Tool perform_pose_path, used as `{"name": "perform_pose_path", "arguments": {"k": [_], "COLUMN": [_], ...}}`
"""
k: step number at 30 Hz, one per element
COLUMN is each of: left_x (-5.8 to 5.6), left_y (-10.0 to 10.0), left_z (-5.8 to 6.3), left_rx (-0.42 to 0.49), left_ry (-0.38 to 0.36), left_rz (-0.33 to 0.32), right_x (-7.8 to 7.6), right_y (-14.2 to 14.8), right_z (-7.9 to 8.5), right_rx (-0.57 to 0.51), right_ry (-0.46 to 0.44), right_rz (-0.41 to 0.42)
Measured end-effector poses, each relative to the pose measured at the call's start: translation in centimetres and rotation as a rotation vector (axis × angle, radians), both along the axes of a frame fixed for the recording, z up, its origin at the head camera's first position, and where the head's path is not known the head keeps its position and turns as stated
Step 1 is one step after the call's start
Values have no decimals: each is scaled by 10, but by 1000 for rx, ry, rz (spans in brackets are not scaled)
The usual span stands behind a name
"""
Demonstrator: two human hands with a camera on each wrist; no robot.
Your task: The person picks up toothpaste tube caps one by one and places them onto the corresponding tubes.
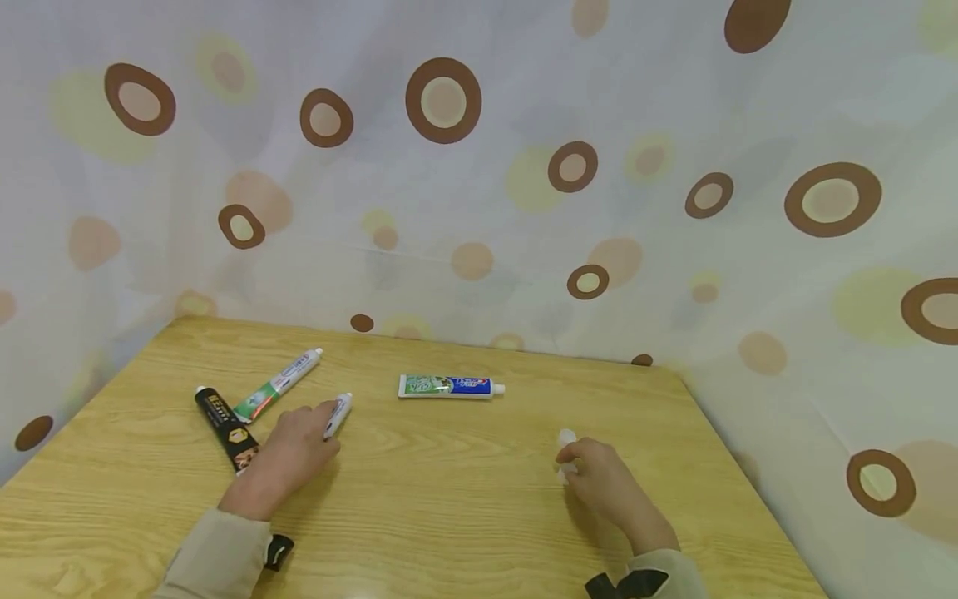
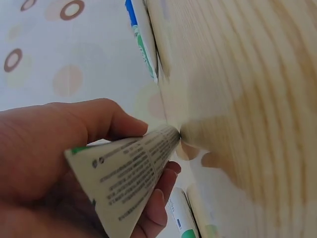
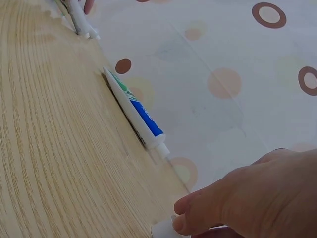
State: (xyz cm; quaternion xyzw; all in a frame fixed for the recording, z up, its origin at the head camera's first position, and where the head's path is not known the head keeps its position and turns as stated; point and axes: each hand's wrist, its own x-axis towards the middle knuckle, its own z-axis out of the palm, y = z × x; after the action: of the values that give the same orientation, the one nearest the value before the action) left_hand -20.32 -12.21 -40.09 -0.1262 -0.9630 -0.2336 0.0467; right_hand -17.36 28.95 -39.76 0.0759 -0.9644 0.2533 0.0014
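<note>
My left hand grips a white toothpaste tube at the left of the table. In the left wrist view the tube's printed back faces the camera, thumb on one side and fingers round the other, its cap end close to the tabletop. On the right, my right hand pinches a small white object between thumb and fingers. Its rounded white end shows in the right wrist view; the hand hides most of it, so I cannot tell its kind.
A blue and green toothpaste tube lies at the back middle of the wooden table. Left of my left hand lie a black tube and a white, green and red tube, close together. A patterned cloth hangs behind the table.
</note>
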Motion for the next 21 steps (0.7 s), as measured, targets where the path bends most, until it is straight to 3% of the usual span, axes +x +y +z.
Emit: {"name": "perform_pose_path", "arguments": {"k": [9,21], "left_x": [1,-6], "left_y": [1,0], "left_z": [0,6], "left_rx": [18,113], "left_ry": [127,41], "left_rz": [5,51], "right_x": [-5,-4], "right_y": [0,0], "right_z": [-1,-6], "right_rx": [49,45], "right_ry": [111,81], "right_rz": [52,41]}}
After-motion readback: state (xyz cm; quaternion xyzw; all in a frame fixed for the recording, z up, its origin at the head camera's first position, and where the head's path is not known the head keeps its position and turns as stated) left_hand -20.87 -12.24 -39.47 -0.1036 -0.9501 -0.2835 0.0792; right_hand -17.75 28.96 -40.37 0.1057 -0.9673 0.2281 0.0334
